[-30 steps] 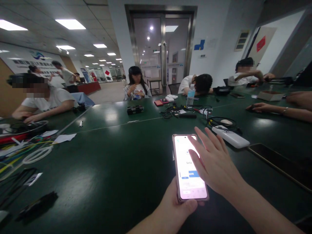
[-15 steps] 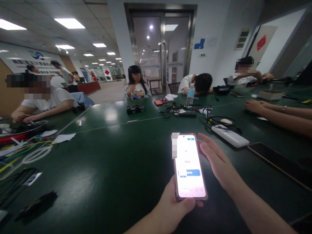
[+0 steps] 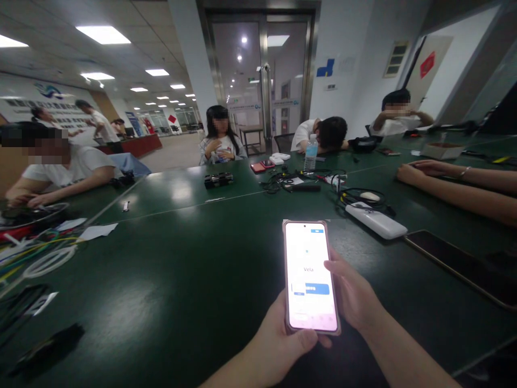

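A smartphone (image 3: 309, 304) with a brightly lit screen is held upright over the dark green table. "Vela" and a blue button show on its screen. My left hand (image 3: 280, 331) is wrapped round the lower left of the phone, its thumb across the bottom edge and fingertips showing below. My right hand (image 3: 357, 291) grips the phone's right side, with the thumb tip at the screen's right edge and the other fingers hidden behind.
The green table (image 3: 173, 258) carries a white elongated device (image 3: 375, 221), a dark tablet-like slab (image 3: 456, 264), black cables (image 3: 278, 183), a water bottle (image 3: 311, 153) and coloured wires (image 3: 44, 242). Another person's forearms (image 3: 452, 186) rest at the right. Several people sit around.
My right hand has closed in from beside the phone and now holds its right edge. The left hand keeps its grip. The whole view has shifted slightly.
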Available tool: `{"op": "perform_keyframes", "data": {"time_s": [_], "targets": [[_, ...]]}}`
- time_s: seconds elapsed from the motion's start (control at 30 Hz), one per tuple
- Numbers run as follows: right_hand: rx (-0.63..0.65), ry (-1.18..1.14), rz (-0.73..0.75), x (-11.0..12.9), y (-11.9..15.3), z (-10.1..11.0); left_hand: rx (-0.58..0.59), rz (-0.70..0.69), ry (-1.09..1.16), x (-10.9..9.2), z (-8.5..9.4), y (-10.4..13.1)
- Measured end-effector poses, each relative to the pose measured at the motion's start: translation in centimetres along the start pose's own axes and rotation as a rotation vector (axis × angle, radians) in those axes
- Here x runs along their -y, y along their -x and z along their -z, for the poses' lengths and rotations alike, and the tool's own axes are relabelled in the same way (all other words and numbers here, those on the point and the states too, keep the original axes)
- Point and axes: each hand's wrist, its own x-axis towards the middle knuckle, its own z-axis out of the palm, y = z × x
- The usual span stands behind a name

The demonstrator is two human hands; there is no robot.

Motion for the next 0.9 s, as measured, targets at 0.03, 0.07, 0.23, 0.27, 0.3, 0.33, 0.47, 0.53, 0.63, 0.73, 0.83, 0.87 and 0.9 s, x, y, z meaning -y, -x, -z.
{"op": "perform_keyframes", "data": {"time_s": [0.03,0.07,0.23,0.27,0.3,0.33,0.47,0.53,0.63,0.73,0.83,0.87,0.9], "targets": [[0.007,0.003,0.013,0.02,0.02,0.02,-0.003,-0.001,-0.001,0.00,0.01,0.01],[0.015,0.006,0.023,0.02,0.04,0.05,-0.004,-0.003,-0.001,0.01,0.02,0.03],[0.058,0.000,0.047,0.06,0.08,0.15,0.003,-0.018,-0.022,-0.05,-0.07,0.12],[0.070,-0.006,0.045,0.10,0.08,0.14,-0.002,-0.015,-0.027,-0.08,-0.12,0.14],[0.079,-0.013,0.041,0.16,0.09,0.12,-0.005,-0.017,-0.029,-0.11,-0.17,0.15],[0.085,-0.017,0.034,0.22,0.12,0.08,-0.006,-0.023,-0.029,-0.14,-0.22,0.17],[0.094,-0.027,-0.007,0.40,0.29,-0.03,-0.007,-0.074,-0.032,-0.20,-0.36,0.30],[0.096,-0.020,-0.028,0.38,0.36,0.02,-0.017,-0.078,-0.045,-0.27,-0.45,0.38],[0.114,0.010,-0.040,0.25,0.40,0.25,-0.038,-0.089,-0.061,-0.40,-0.59,0.45],[0.150,0.074,-0.038,0.14,0.39,0.43,-0.036,-0.104,-0.070,-0.38,-0.66,0.44],[0.166,0.123,-0.014,0.11,0.39,0.38,-0.042,-0.112,-0.068,-0.16,-0.62,0.38],[0.168,0.131,-0.007,0.12,0.39,0.33,-0.046,-0.115,-0.064,-0.07,-0.59,0.36],[0.170,0.139,-0.005,0.13,0.39,0.29,-0.049,-0.119,-0.060,0.02,-0.55,0.34]]}}
